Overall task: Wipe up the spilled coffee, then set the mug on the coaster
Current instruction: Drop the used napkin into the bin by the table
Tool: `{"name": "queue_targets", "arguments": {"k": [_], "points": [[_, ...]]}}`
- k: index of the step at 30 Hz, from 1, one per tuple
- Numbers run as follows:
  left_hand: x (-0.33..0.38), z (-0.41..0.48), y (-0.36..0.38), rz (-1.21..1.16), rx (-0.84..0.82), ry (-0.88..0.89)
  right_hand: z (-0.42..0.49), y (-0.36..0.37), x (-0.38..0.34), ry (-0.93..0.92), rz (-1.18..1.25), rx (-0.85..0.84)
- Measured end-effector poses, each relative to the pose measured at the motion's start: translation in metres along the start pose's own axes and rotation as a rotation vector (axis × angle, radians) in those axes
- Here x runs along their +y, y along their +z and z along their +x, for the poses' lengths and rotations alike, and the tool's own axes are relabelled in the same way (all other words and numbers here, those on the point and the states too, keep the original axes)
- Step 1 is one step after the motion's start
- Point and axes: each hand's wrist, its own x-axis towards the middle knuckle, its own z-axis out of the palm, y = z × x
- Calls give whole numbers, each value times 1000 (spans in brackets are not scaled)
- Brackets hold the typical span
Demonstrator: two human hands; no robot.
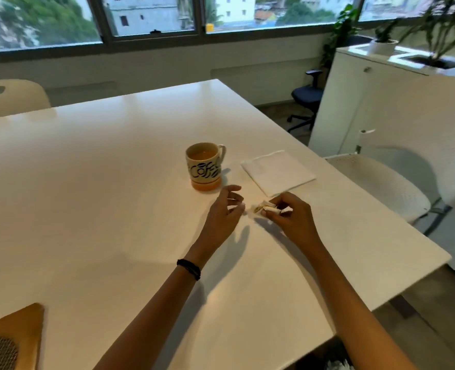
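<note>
A cream mug (205, 164) with dark lettering, holding brown coffee, stands upright on an orange coaster (206, 186) near the middle of the white table (87, 182). Just right of it lies a flat white napkin (278, 172). My right hand (290, 214) pinches a small crumpled, coffee-stained tissue (267, 206) just above the table surface, in front of the napkin. My left hand (225, 209) hovers beside it with fingers apart and holds nothing. I see no wet spill on the table around the hands.
A wooden board with a mesh inset (7, 340) sits at the near left corner. White chairs stand at the right (376, 182) and far left (10, 97). A white cabinet (354, 102) with plants and a dark office chair (305, 100) are beyond the table's right edge.
</note>
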Motion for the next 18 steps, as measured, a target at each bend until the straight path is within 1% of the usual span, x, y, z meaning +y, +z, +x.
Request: {"name": "queue_targets", "arguments": {"k": [2,5,8,12,14,16,18], "points": [[7,4,26,59,-147,1,-13,-25,7,43,-11,105],[18,7,66,176,-277,49,-31,-60,18,118,-43,278],[28,6,105,199,-426,89,-51,-96,27,198,-55,464],[36,-1,157,232,-729,208,-86,-145,33,279,12,821],[40,-2,179,258,-856,275,-107,-165,37,306,117,1002],[44,-1,198,298,-919,361,-130,-182,46,344,192,1207],[46,1,216,384,-897,457,-153,-198,60,403,257,1364]]}}
